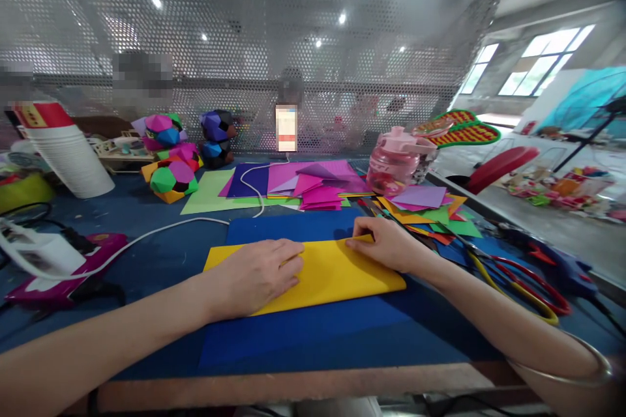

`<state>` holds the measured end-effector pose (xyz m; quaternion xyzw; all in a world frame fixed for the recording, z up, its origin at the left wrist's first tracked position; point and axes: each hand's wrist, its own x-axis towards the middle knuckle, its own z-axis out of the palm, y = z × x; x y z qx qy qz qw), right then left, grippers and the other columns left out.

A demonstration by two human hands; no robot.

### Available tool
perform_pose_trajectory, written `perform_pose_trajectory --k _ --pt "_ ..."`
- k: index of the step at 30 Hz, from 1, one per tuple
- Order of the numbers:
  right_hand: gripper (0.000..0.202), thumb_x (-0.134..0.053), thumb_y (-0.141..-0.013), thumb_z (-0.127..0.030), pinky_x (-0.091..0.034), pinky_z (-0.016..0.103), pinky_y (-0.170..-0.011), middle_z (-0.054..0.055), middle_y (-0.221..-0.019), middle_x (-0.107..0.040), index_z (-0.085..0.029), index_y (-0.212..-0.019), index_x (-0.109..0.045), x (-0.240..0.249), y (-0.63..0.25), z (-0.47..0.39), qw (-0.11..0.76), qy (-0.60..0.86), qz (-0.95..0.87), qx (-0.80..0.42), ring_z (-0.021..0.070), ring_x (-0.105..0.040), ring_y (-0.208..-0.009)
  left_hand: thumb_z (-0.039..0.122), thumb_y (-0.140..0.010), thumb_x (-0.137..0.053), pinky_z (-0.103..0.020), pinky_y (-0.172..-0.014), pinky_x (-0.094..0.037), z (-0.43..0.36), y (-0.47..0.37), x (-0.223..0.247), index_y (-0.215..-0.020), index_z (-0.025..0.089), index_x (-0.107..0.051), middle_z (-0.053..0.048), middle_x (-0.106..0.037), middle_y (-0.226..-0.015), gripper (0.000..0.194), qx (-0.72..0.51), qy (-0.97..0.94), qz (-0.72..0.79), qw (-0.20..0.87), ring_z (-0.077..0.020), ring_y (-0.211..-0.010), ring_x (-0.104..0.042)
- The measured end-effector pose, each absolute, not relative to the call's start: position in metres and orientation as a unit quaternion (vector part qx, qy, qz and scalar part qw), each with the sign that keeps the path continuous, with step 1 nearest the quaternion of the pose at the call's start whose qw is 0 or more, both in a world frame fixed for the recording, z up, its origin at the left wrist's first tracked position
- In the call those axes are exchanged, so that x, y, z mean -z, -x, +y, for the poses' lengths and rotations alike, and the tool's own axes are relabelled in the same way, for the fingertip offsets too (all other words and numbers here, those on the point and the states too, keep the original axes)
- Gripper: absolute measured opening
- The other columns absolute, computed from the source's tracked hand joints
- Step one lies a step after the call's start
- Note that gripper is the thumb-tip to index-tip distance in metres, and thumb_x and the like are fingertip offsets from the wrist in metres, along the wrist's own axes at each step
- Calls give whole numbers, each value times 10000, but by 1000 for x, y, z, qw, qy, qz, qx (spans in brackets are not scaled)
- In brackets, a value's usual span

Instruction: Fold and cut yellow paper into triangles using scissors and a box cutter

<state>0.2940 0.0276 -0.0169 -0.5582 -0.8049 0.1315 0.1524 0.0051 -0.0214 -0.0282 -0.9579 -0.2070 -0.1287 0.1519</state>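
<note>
Yellow sheet [337, 273], looks folded, is on blue sheet [293, 342], tabletop [161, 257] below. L hand [267, 273] flat on yellow sheet's left half; R hand [386, 244] pinching its far edge; hands apart. Risk IMO: uneven L pressure -> yellow sheet skews, edges misalign. R pinch too hard = stray crease. Scissors [566, 305] right of yellow sheet: poss. R forearm snag.
</note>
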Motion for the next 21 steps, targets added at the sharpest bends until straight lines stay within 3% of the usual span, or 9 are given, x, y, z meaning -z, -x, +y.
perform_pose_trajectory --k 5,14,21 --pt "184 -607 -793 -376 -335 280 -606 0 -709 -644 -224 -704 -555 17 -294 27 156 555 -807 -128 172 -558 -673 65 -986 -383 -373 -1068 -484 -19 -4 28 -1373 110 -508 -153 -583 -1400 409 136 976 -157 64 -236 -1276 -569" --pt "178 -591 -789 -370 -342 279 -611 5 -709 -650 -217 -706 -558 17 -295 27 169 546 -810 -128 163 -545 -656 209 -1033 -410 -365 -1160 -384 -22 -3 23 -1364 212 -553 -75 -541 -1451 361 142 950 -232 -157 -181 -1367 -470" --pt "198 -599 -782 -396 -327 277 -600 -1 -689 -629 -212 -714 -575 17 -295 27 173 546 -810 -131 161 -525 -652 254 -1024 -453 -363 -1176 -343 -24 -3 20 -1360 206 -559 -83 -525 -1463 356 127 946 -240 -177 -190 -1383 -447"
